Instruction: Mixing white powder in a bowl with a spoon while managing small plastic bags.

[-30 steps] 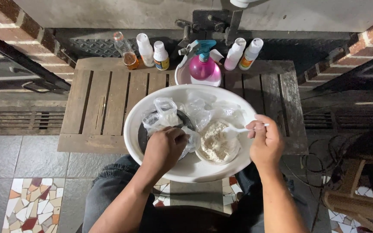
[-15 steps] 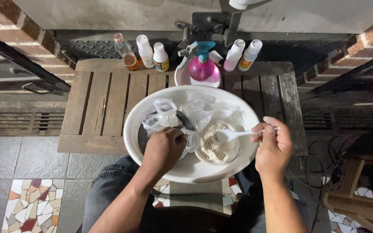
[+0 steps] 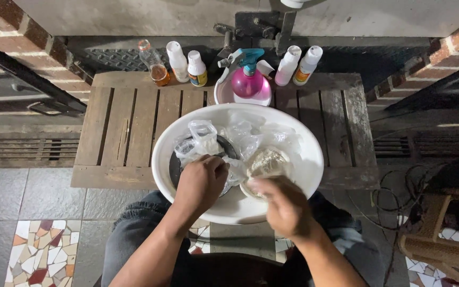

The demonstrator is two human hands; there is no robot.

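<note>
A person seated at a slatted wooden table (image 3: 134,122) works over a white basin (image 3: 163,159), the left hand (image 3: 200,183) clenched on a clear plastic bag (image 3: 204,137) that sits over a dark dish (image 3: 175,166) in the basin's left half. To the right, the right hand (image 3: 282,207) is blurred above a small bowl of pale mixture (image 3: 266,159) lying in the basin's right half; whether its fingers grip anything cannot be told. The bag's mouth looks best kept pinched open and upright, close beside the bowl, so nothing spills into the basin. Along the table's far edge, left to right: a clear bottle (image 3: 155,66) with amber liquid, two white bottles (image 3: 178,61) side by side, the shorter with a yellow label, a pink spray bottle (image 3: 248,82) with a teal trigger standing in a white tub, and two tilted white bottles (image 3: 287,65), one with an orange-green label.
</note>
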